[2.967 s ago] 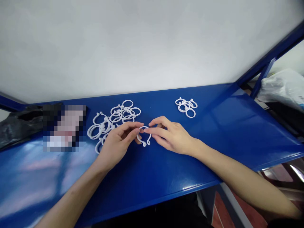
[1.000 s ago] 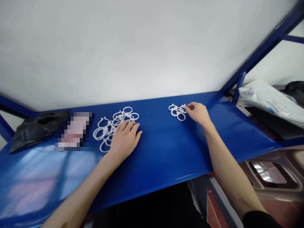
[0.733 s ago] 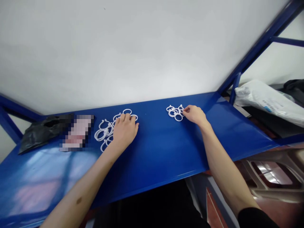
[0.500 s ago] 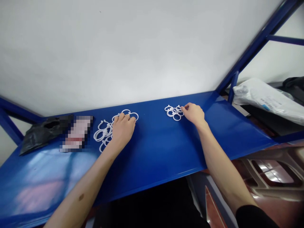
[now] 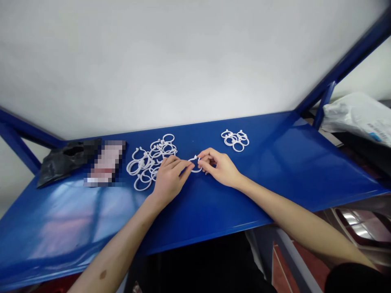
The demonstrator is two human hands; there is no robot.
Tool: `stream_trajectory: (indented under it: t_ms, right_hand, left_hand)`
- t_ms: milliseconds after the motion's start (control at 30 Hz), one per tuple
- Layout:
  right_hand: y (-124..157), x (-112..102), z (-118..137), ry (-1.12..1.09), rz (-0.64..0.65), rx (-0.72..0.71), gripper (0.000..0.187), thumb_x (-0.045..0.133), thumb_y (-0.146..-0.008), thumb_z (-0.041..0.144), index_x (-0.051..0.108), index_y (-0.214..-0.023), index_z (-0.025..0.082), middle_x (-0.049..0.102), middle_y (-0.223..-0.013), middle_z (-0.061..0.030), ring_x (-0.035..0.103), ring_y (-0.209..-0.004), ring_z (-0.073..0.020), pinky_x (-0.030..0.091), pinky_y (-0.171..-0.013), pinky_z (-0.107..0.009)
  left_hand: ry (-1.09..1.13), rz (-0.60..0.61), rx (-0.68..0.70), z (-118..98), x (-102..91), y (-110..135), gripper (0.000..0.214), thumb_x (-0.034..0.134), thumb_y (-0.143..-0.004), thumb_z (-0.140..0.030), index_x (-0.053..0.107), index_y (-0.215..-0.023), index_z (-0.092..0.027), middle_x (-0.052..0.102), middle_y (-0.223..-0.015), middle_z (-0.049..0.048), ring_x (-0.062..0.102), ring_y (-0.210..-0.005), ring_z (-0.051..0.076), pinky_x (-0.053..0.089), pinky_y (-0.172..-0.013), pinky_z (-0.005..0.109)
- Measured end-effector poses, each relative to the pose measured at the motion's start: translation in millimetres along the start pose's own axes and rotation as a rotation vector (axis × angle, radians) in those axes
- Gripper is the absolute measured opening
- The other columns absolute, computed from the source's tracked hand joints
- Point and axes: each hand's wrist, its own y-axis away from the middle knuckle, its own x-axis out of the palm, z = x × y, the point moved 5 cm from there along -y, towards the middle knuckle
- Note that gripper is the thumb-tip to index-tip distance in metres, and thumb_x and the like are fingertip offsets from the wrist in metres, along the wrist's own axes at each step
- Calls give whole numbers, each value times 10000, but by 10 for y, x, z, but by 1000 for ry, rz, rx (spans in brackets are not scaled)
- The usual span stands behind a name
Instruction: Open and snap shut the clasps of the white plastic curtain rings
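Observation:
Between my two hands is a white plastic ring with a small knob at its top. My left hand pinches the ring's left side between thumb and fingers. On its right side, the fingertips of my right hand close on it near the knob. A loose pile of similar white rings lies just left of my left hand, partly hidden by it. Farther back on the right is a smaller cluster of white rings, apart from both hands.
The blue table has a white wall behind it. A black plastic bag and a blurred-out flat item lie on the left. Blue metal posts frame the sides. A white plastic package rests beyond the right post.
My right hand has left the right cluster and moved left to the middle. My left hand has moved right from the pile. Both now hold one ring, and the camera view has shifted slightly.

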Motion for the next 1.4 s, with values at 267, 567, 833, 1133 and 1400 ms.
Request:
stream_trajectory:
  t_ms: [267, 567, 833, 1133, 1400]
  right_hand:
    - [37, -9, 51, -82, -101, -27, 185, 710, -892, 375, 630, -895, 208, 707, -785, 20, 633, -647, -106, 506, -625, -241]
    - [81, 60, 214, -42, 38, -119, 190, 656, -935, 341, 678, -1071, 210, 730, -874, -7, 666, -738, -125, 547, -700, -270]
    - [96, 58, 190, 106, -27, -207, 139, 611, -970, 275, 701, -1065, 227, 741, -970, -27, 686, -819, -136, 552, -737, -275]
    - [140, 61, 187, 208, -71, -301, 109, 589, -990, 271, 639, -915, 210, 727, -898, -30, 709, -825, -152, 567, -758, -282]
    - [192, 97, 255, 297, 5, -487, 117, 531, -1015, 201, 645, -1001, 184, 724, -935, -65, 688, -866, -162, 577, -761, -312]
  left_hand:
    - [342, 126, -429, 50, 74, 38, 240, 561, -961, -380, 638, -1112, -210, 755, -760, -14, 683, -647, 146, 478, -606, 246]
    - [496, 82, -487, 98, 83, 81, 272, 568, -948, -444, 670, -1048, -213, 763, -734, 3, 709, -627, 160, 504, -591, 247]
    - [426, -32, -470, 94, -10, 83, 284, 541, -970, -425, 725, -1029, -218, 781, -820, 10, 697, -644, 144, 542, -641, 254]
    - [491, -79, -405, 12, -72, 58, 197, 627, -927, -362, 771, -937, -229, 779, -851, 18, 713, -734, 157, 573, -702, 275]
    - [439, -100, -277, -29, -106, 76, 145, 627, -939, -272, 759, -932, -212, 735, -787, 8, 657, -656, 113, 512, -615, 229]
